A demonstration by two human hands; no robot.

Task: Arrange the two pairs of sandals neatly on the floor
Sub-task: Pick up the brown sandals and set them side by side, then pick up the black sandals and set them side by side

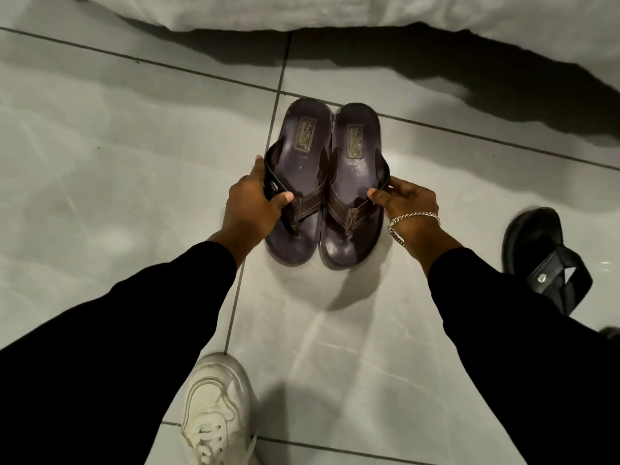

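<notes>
Two dark brown sandals lie side by side on the tiled floor, toes toward me. My left hand [252, 203] grips the outer strap of the left brown sandal [298, 156]. My right hand [404, 200], with a silver bracelet at the wrist, pinches the outer strap of the right brown sandal [354, 169]. The two touch along their inner edges. A black sandal [543, 260] lies apart at the right, turned at an angle. A dark scrap at the right edge [611, 333] may be another sandal; I cannot tell.
White bedding [369, 11] hangs over the floor at the top and casts a dark shadow beneath it. My white sneaker [214, 407] stands at the bottom centre. Pale glossy tiles [100, 162] with dark grout lines stretch to the left.
</notes>
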